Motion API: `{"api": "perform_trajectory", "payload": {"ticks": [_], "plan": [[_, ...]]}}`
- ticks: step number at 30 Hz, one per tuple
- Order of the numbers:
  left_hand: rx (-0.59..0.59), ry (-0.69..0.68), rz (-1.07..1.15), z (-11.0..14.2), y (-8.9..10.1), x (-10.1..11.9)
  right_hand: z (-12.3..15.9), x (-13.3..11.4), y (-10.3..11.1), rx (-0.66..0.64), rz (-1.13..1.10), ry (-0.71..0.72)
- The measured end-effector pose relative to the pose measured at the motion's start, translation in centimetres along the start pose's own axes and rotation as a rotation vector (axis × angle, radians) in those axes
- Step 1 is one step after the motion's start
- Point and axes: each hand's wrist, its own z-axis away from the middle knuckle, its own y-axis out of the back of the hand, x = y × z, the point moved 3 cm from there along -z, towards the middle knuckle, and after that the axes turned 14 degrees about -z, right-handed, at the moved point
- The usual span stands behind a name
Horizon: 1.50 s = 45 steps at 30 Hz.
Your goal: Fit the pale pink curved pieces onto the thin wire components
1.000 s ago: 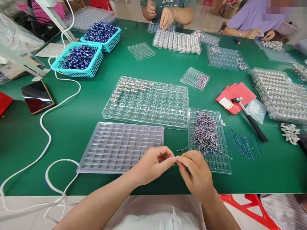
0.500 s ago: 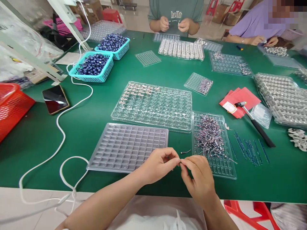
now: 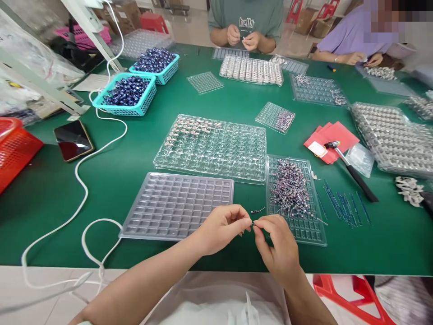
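Observation:
Above the table's near edge, my left hand and my right hand meet fingertip to fingertip. Both are closed in a pinch around a tiny part, mostly hidden, whose kind I cannot make out. One small dark part with a thin wire lies on the green table just beyond them. Right of it, a clear tray bears a heap of small wire-legged parts. A grey compartment tray lies left of my hands. Behind it, a larger clear tray has small pale pieces in its far left pockets.
A black-handled hammer lies over red packets, near thin blue sticks. Turquoise baskets of dark blue beads, a phone and a white cable are leftward. Two people work across the table, one in a green shirt.
The camera view has shifted slightly, so the table's things appear a little farther left. My hands stay pinched together at nearly the same place, and the person opposite has moved their hands slightly.

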Motion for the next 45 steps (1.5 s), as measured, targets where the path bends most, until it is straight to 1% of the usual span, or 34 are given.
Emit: {"api": "perform_trajectory", "payload": {"ticks": [3, 6, 8, 11, 13, 20, 22, 24, 25, 26, 27, 28, 29, 32, 33, 35, 37, 39, 42, 45], "plan": [[-0.032, 0.021, 0.066, 0.0, -0.1, 0.2, -0.2, -0.2, 0.1, 0.038, -0.09, -0.032], [0.004, 0.022, 0.069, 0.0, -0.2, 0.4, -0.2, -0.4, 0.0, 0.103, -0.15, -0.054], [0.016, 0.024, 0.074, 0.1, -0.2, 0.5, -0.1, -0.3, -0.1, 0.121, -0.2, -0.107], [-0.003, 0.033, 0.103, 0.2, -0.3, 0.7, 0.3, 0.0, -0.2, 0.13, -0.315, -0.217], [-0.019, 0.037, 0.126, 0.2, -0.3, 0.6, 0.4, 0.2, -0.1, 0.151, -0.394, -0.253], [-0.064, 0.036, 0.182, 0.4, -0.4, 0.7, 0.7, 0.2, 0.7, 0.18, -0.544, -0.248], [-0.064, 0.041, 0.146, 0.4, 0.1, 1.1, 1.0, 0.5, 1.1, 0.249, -0.547, -0.25], [-0.019, 0.015, 0.02, -0.1, 1.6, 1.8, 1.2, 1.0, 1.3, 0.327, -0.532, -0.262], [0.046, -0.001, -0.11, -0.5, 2.9, 2.2, 1.2, 1.2, 1.4, 0.358, -0.523, -0.267], [0.136, -0.015, -0.265, -1.2, 4.5, 2.6, 1.1, 1.3, 1.4, 0.367, -0.514, -0.27], [0.251, -0.017, -0.45, -2.0, 6.4, 3.1, 1.0, 1.4, 1.3, 0.36, -0.505, -0.269], [0.42, 0.015, -0.655, -2.9, 8.6, 3.5, 0.9, 1.4, 1.2, 0.343, -0.494, -0.262], [0.528, 0.042, -0.723, -4.1, 10.7, 3.8, 0.7, 1.4, 1.1, 0.317, -0.479, -0.254], [0.748, 0.105, -0.833, -8.1, 16.6, 4.3, 0.5, 1.4, 0.8, 0.273, -0.425, -0.238], [0.784, 0.127, -0.868, -9.4, 18.2, 4.3, 0.6, 1.4, 0.7, 0.279, -0.411, -0.234], [0.795, 0.16, -0.933, -11.7, 20.5, 4.2, 0.7, 1.6, 0.6, 0.305, -0.399, -0.23], [0.764, 0.192, -0.988, -13.5, 21.8, 3.8, 0.8, 1.8, 0.5, 0.333, -0.392, -0.228], [0.725, 0.226, -1.029, -14.7, 22.3, 3.3, 0.8, 2.0, 0.3, 0.349, -0.377, -0.233], [0.691, 0.263, -1.06, -15.7, 22.4, 2.6, 0.7, 2.1, 0.1, 0.359, -0.359, -0.236], [0.709, 0.255, -1.069, -15.9, 22.1, 2.2, 0.7, 2.0, 0.0, 0.347, -0.35, -0.231]]}}
